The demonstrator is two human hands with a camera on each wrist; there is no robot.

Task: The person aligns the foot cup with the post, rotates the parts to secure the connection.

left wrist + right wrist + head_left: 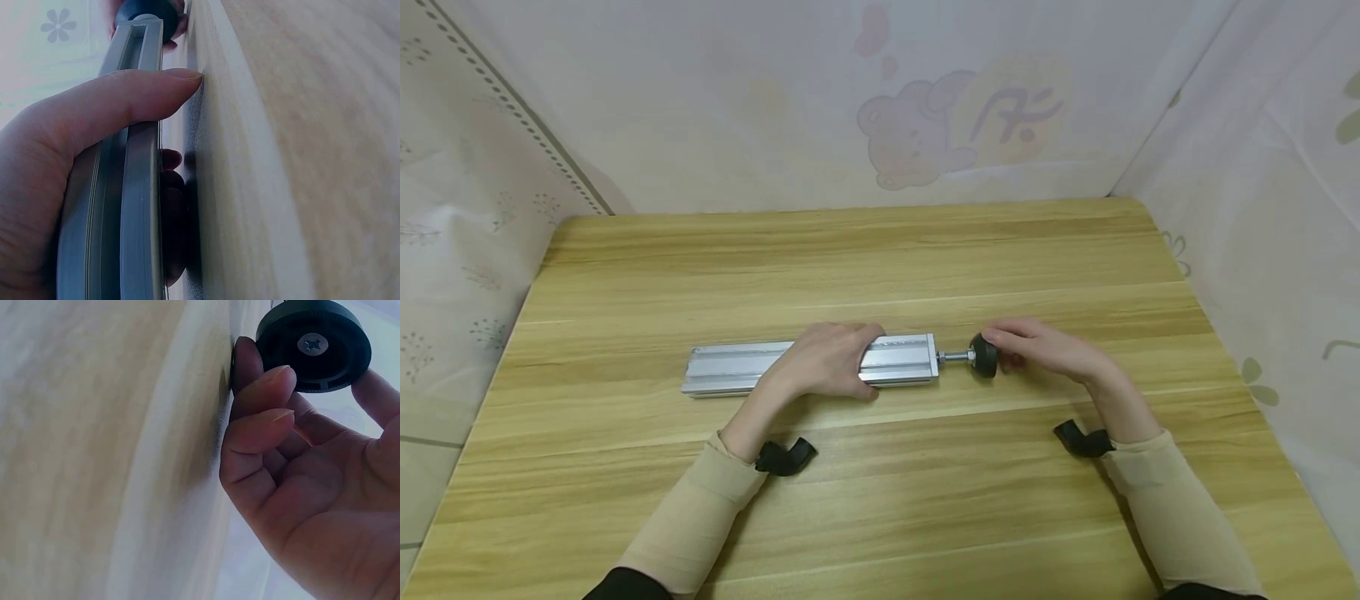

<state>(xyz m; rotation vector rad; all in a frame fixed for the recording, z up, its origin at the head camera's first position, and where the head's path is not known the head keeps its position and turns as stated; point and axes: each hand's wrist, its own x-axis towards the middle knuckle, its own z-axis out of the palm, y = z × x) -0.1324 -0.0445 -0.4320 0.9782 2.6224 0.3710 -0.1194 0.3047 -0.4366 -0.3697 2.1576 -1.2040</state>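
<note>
A silver aluminium extrusion profile [895, 360] lies lengthwise across the wooden table. Over its middle, my left hand [822, 360] grips it, with the thumb [144, 94] along one side and the other fingers round the opposite side. From the profile's right end sticks out a threaded rod [957, 357], tipped by a round black levelling foot [982, 356]. My right hand [1048, 346] pinches that foot by its rim between thumb and fingers. In the right wrist view the foot's hollow underside shows a cross-head screw [312, 344] at its centre.
The wooden table [880, 517] carries the work. Patterned white cloth [737, 108] hangs behind it and at both sides. A black curved strap piece [786, 457] juts from the left wrist, and a similar black piece [1083, 439] from the right wrist.
</note>
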